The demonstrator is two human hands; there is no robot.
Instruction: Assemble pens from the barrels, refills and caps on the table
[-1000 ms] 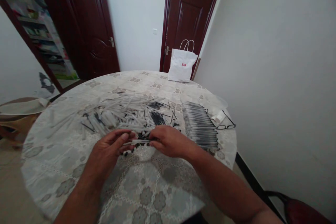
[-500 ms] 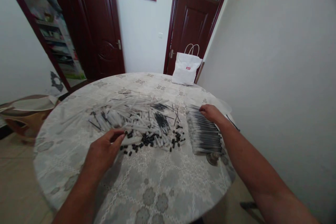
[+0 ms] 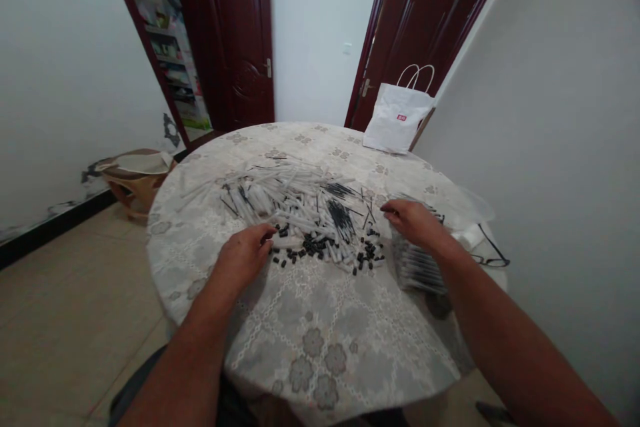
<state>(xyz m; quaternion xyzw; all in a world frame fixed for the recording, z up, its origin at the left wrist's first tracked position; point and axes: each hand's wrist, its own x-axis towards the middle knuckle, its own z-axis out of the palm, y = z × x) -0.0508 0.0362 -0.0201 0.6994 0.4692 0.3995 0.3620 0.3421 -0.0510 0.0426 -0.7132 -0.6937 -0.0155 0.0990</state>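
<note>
In the head view, the left hand (image 3: 245, 255), left of the frame's centre, has its thumb and fingers drawn narrow at the edge of the small black pieces (image 3: 314, 245); whether anything is pinched there I cannot tell. The right hand (image 3: 414, 221), right of centre, reaches over the row of slender grey sticks (image 3: 419, 265), fingertips close together; its grip is too blurred to tell. In mid-frame, a loose heap of whitish tubes (image 3: 283, 180) spreads across the patterned cloth of the round worktop (image 3: 280, 327), with a bundle of thin black rods (image 3: 341, 219) lying at the heap's right side. Eyeglasses (image 3: 495, 260) rest at the worktop's right edge. A white bag (image 3: 397, 121) stands at its far edge, upper right, before a dark red door (image 3: 423, 20).
</note>
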